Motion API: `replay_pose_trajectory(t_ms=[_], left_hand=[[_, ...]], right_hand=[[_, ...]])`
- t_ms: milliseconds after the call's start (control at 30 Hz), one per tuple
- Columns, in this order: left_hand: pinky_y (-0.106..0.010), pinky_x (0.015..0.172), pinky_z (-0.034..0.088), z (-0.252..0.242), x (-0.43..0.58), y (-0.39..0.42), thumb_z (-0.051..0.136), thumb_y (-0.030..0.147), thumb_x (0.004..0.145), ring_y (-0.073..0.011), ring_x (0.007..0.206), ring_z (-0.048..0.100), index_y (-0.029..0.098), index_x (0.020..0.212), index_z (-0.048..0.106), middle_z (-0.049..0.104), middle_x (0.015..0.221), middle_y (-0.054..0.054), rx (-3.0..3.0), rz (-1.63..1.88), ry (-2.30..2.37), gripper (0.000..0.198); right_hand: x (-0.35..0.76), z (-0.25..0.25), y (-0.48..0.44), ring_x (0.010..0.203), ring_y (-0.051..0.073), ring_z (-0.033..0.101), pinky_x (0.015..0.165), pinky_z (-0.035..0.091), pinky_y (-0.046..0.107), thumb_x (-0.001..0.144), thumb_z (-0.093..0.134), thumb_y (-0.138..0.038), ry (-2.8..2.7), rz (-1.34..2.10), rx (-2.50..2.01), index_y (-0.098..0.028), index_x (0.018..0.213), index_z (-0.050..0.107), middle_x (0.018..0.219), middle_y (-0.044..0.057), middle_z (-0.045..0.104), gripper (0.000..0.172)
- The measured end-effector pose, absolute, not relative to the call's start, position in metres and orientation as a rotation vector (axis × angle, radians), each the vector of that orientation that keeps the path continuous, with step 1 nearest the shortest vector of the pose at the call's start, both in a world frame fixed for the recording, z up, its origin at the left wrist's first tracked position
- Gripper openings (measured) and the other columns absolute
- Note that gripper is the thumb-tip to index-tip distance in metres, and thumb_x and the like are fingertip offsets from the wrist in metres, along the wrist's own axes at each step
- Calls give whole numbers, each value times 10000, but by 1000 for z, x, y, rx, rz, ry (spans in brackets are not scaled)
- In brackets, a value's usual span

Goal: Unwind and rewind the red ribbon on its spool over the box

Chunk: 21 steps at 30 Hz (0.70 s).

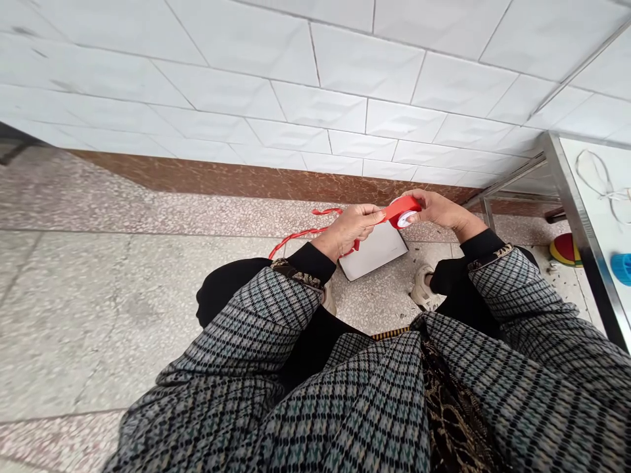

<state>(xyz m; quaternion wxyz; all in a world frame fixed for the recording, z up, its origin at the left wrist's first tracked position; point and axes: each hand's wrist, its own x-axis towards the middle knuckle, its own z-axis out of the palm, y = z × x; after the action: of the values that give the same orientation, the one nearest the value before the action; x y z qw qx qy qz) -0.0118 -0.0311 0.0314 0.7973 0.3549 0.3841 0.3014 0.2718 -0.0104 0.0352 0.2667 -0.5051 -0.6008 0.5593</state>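
Observation:
A roll of red ribbon (396, 211) with a white spool is in my right hand (436, 209), whose fingers wrap round it. A flat stretch of the ribbon runs from the roll to my left hand (349, 230), which pinches it between thumb and fingers. Below my left hand, a twisted red length (296, 234) trails off to the left, and another bit of red shows under the palm. A flat whitish box (374, 253) lies on the floor beneath both hands, partly hidden by my left hand.
White wall tiles (345, 112) rise in front above a brown skirting. At the right stands a metal-edged table (574, 217) with a white cord (599, 177) and a blue item (622, 268). A red, yellow and green ball (566, 249) rests on the floor beside it.

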Motion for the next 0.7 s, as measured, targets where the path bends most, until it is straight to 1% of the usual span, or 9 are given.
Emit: replay_pose_trajectory(t_ms=[133, 267, 400, 467, 600, 700], left_hand=[[-184, 482, 108, 31, -12, -29, 872, 158, 983, 1, 459, 250, 137, 765, 670, 416, 586, 81, 759, 666, 828, 298], [-174, 477, 113, 30, -13, -28, 890, 191, 977, -2, 455, 244, 143, 767, 658, 396, 572, 93, 775, 667, 846, 316], [-172, 469, 125, 31, -12, -30, 896, 225, 977, -6, 441, 211, 165, 743, 608, 333, 546, 118, 737, 701, 830, 376], [-170, 464, 136, 31, -10, -31, 886, 234, 984, -10, 435, 196, 180, 731, 571, 303, 532, 128, 698, 726, 802, 407], [-163, 458, 144, 28, -9, -31, 892, 239, 964, -11, 431, 180, 198, 714, 504, 284, 524, 137, 637, 760, 778, 464], [-158, 457, 149, 27, -8, -31, 920, 251, 939, -6, 431, 186, 193, 708, 509, 289, 524, 138, 648, 746, 800, 475]], right_hand=[[265, 30, -9, 1010, 227, 762, 964, 614, 374, 651, 1120, -387, -1509, 1678, -1229, -248, 1204, 848, 1138, 38, 849, 632], [260, 28, -9, 925, 196, 760, 845, 609, 323, 665, 1128, -465, -1466, 1772, -1154, -266, 1193, 872, 1091, 23, 860, 620], [258, 28, -10, 884, 184, 753, 809, 609, 304, 676, 1126, -492, -1435, 1818, -1121, -273, 1146, 893, 1050, 15, 865, 569], [258, 28, -10, 858, 176, 745, 778, 597, 287, 660, 1135, -494, -1413, 1810, -1126, -263, 1130, 899, 1031, 17, 869, 574], [257, 27, -10, 873, 186, 757, 792, 608, 290, 636, 1149, -465, -1395, 1772, -1120, -251, 1154, 905, 1058, 35, 886, 612], [256, 26, -11, 834, 177, 753, 756, 616, 277, 627, 1156, -466, -1359, 1774, -1112, -263, 1126, 911, 1011, 17, 882, 592]])
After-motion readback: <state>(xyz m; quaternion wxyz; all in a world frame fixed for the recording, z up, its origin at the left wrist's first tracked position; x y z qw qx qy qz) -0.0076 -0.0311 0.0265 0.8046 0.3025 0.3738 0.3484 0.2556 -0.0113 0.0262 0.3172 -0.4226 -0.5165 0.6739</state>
